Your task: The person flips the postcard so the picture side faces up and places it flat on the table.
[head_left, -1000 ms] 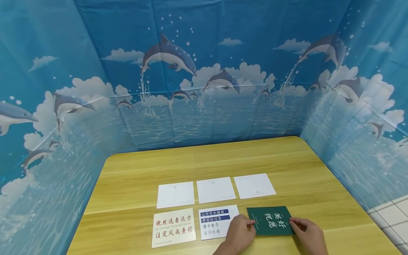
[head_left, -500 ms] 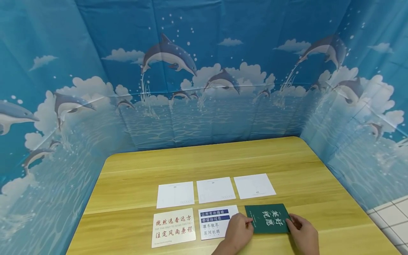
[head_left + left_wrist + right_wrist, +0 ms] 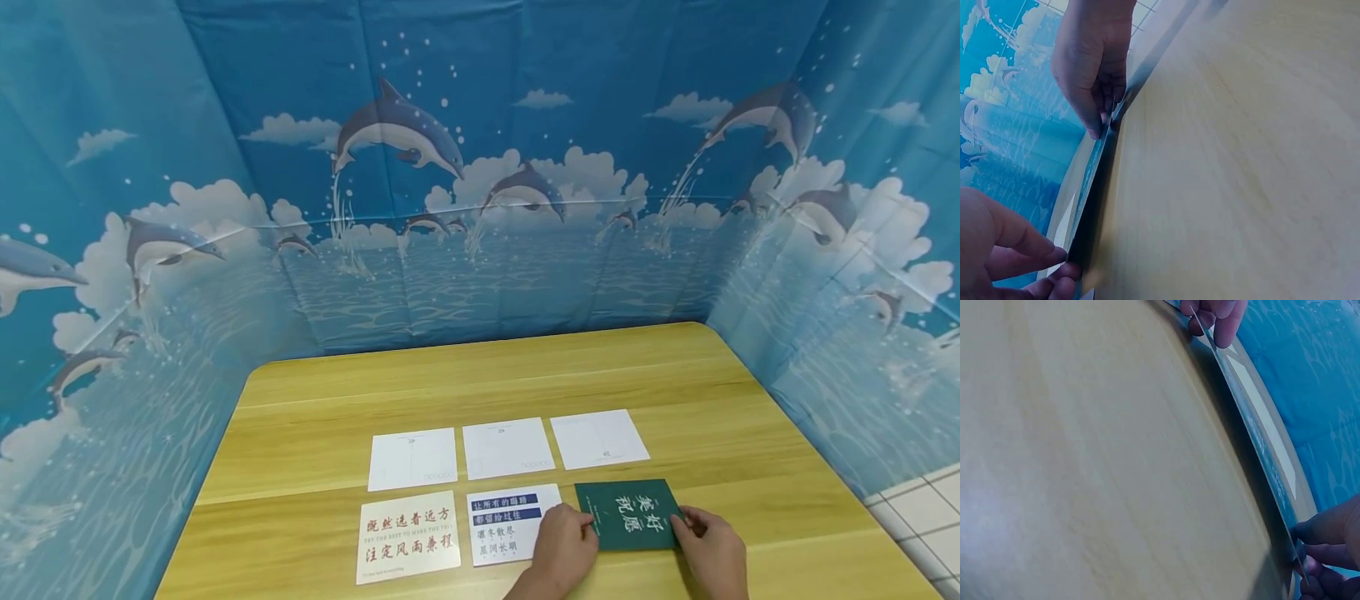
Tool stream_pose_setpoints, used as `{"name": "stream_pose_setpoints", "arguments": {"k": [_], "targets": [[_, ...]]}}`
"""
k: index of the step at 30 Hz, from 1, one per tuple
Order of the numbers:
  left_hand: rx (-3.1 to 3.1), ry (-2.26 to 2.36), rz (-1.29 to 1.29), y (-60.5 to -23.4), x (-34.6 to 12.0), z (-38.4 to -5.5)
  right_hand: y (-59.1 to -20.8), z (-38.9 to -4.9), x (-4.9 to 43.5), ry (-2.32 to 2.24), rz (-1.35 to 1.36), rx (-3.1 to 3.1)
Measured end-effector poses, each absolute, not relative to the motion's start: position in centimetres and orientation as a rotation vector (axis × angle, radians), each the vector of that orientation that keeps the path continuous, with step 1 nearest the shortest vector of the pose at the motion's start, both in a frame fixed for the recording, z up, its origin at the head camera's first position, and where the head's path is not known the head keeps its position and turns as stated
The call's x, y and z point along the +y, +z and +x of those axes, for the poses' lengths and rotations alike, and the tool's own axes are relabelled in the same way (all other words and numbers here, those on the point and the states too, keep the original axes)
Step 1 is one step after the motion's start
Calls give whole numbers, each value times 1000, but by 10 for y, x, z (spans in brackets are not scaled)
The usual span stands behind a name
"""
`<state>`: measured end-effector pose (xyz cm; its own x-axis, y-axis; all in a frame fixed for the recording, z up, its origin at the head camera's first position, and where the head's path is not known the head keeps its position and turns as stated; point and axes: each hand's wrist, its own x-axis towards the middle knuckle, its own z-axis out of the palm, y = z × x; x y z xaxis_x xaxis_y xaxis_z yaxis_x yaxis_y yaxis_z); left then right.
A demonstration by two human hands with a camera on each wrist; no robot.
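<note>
Thumb and fingers of the left hand (image 3: pixel 561 540) and right hand (image 3: pixel 712 550) pinch opposite ends of the green postcard (image 3: pixel 627 517), lower right in the head view, held just above the wood-grain table (image 3: pixel 465 379), right of the blue-and-white postcard (image 3: pixel 498 533)!

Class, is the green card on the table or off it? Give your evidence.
Off: the left hand and right hand pinch the card at its ends; the wrist views show shadow beneath.
</note>
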<state>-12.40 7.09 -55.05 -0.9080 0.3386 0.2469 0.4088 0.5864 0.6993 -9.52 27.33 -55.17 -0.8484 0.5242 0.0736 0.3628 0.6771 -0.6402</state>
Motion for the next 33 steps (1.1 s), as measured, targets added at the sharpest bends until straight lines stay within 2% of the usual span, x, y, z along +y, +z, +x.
{"name": "stream_pose_setpoints", "arguments": {"k": [33], "targets": [[-2790,-891,-662,-547,77,-117,-548,-100,263,916,-857,-2622]]}}
